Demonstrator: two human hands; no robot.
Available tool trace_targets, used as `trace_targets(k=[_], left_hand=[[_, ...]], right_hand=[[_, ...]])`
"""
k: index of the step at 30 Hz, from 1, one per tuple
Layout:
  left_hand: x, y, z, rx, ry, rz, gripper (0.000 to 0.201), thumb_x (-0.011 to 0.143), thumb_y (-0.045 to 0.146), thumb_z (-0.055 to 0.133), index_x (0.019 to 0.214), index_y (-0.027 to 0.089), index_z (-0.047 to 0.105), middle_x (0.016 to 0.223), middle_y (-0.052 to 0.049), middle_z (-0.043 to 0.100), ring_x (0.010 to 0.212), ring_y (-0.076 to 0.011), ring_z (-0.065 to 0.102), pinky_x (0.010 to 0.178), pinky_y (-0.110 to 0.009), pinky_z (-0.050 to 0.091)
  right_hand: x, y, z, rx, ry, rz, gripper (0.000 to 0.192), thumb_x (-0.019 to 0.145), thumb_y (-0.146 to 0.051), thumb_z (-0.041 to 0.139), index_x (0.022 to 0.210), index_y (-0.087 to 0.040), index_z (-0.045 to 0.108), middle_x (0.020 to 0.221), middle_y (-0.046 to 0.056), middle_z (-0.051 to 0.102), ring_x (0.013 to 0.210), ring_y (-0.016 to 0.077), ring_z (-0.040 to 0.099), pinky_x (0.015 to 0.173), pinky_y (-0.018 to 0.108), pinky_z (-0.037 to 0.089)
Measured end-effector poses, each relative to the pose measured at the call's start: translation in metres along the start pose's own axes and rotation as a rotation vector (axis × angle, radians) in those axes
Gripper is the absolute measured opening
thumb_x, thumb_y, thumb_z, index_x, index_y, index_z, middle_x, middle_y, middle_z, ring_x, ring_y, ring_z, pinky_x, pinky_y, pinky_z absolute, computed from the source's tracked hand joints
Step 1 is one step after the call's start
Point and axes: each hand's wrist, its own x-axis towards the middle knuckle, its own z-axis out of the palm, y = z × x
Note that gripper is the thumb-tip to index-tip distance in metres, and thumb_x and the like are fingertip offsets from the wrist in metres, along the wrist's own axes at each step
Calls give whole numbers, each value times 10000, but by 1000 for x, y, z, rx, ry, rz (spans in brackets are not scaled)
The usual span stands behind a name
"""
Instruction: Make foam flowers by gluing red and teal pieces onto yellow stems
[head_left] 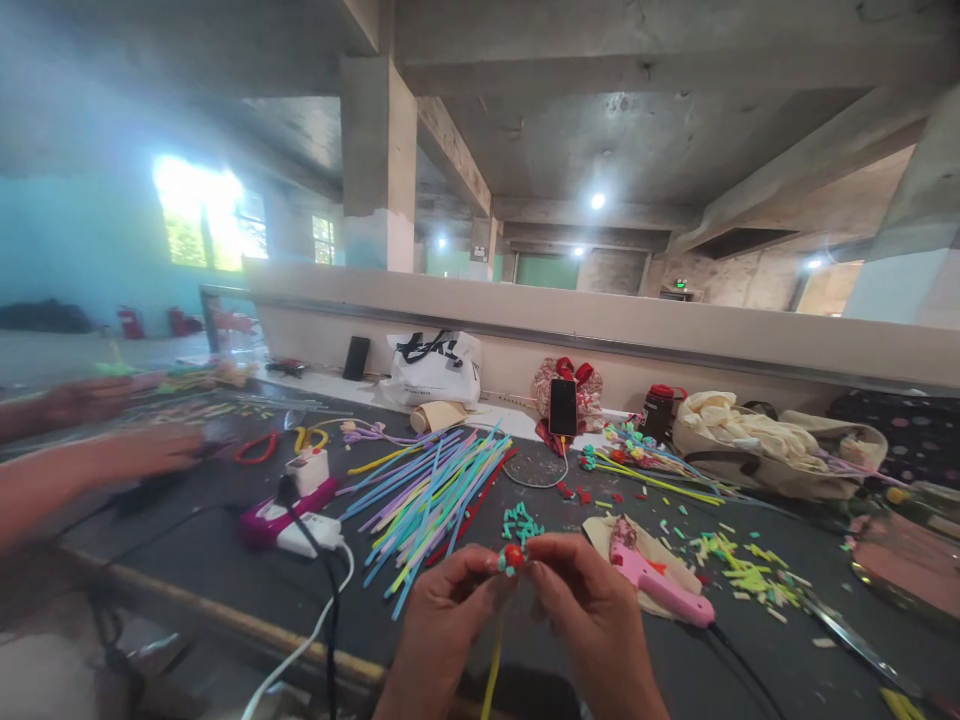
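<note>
Between both hands is a small pipe-cleaner flower, red in the middle with pale green pieces around it. A yellow pipe-cleaner stem hangs down below it. My left hand pinches the flower from the left, with thumb and forefinger closed. On the other side, my right hand has its fingertips closed at the flower's right edge. Just beyond lies a small pile of cut green pieces. A pink hot glue gun rests on a beige pad to the right of my right hand.
Long pastel pipe cleaners lie left of centre, beside a purple power strip with cables. Yellow-green offcuts, scissors and a glass jar are on the right. A co-worker's blurred hand is at far left.
</note>
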Motion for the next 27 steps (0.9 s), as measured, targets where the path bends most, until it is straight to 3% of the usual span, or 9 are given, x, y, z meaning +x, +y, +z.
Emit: trace_targets(k=[13, 19, 22, 27], left_hand=[[-6, 1, 7, -105, 20, -173, 180, 480, 242, 740, 520, 150, 591, 397, 81, 435, 386, -30, 318, 391, -137, 244], [-5, -2, 6, -104, 43, -199, 157, 519, 236, 712, 560, 149, 588, 482, 43, 540, 452, -64, 438, 456, -159, 328], [-3, -3, 5, -24, 65, -162, 128, 542, 225, 692, 568, 155, 589, 481, 44, 544, 444, -69, 439, 454, -164, 333], [-3, 2, 3, 268, 6, 53, 59, 554, 209, 664, 545, 167, 624, 548, 9, 604, 576, -140, 530, 555, -203, 396]], right_hand=[[-1, 3, 1, -49, -16, -32, 205, 711, -361, 566, 714, -159, 601, 588, -2, 561, 449, 78, 458, 418, 176, 388], [-1, 1, 0, -22, -8, 16, 260, 701, -404, 565, 774, -158, 609, 637, 20, 607, 474, 97, 490, 430, 187, 404], [-4, 1, -1, 24, -5, 64, 310, 696, -416, 559, 871, -162, 592, 673, 30, 608, 533, 120, 515, 457, 199, 418], [-5, 4, 1, -10, -72, 66, 350, 639, -361, 608, 934, -176, 577, 741, 23, 591, 510, 96, 458, 439, 194, 371]])
